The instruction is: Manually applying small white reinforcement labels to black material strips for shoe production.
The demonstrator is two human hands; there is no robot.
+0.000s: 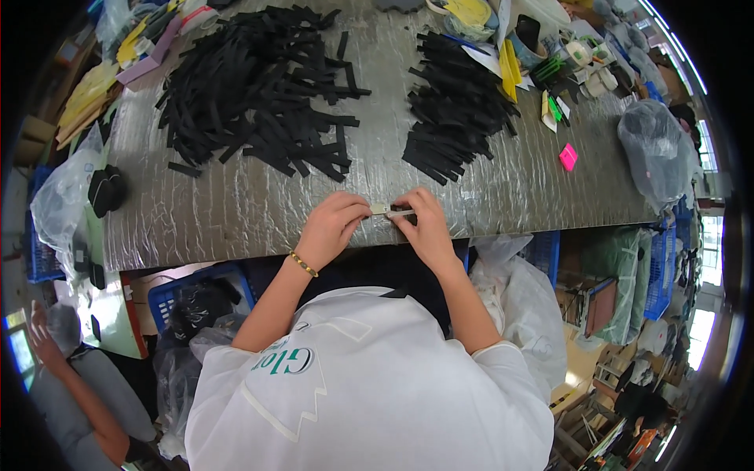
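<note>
Above the near edge of the table, my left hand (333, 225) and my right hand (425, 228) face each other, fingertips a short gap apart. A small, pale, flat piece (380, 209) is pinched between the left thumb and fingers. My right fingers are closed on a thin grey strip-like thing (401, 213), whose end meets the pale piece. Both are too small to name for certain. Beyond my hands lie a large heap of black strap pieces (243, 86) on the left and a smaller pile of black strap pieces (452, 110) on the right. Neither hand touches them.
A pink pad (568, 157) lies on the silvery table (542, 204) to the right. Tubs and tools crowd the far right, near a clear plastic bag (653, 149). A lilac tray (153, 59) stands far left. Another person's arm (82, 396) shows at lower left, beside a blue crate (161, 302).
</note>
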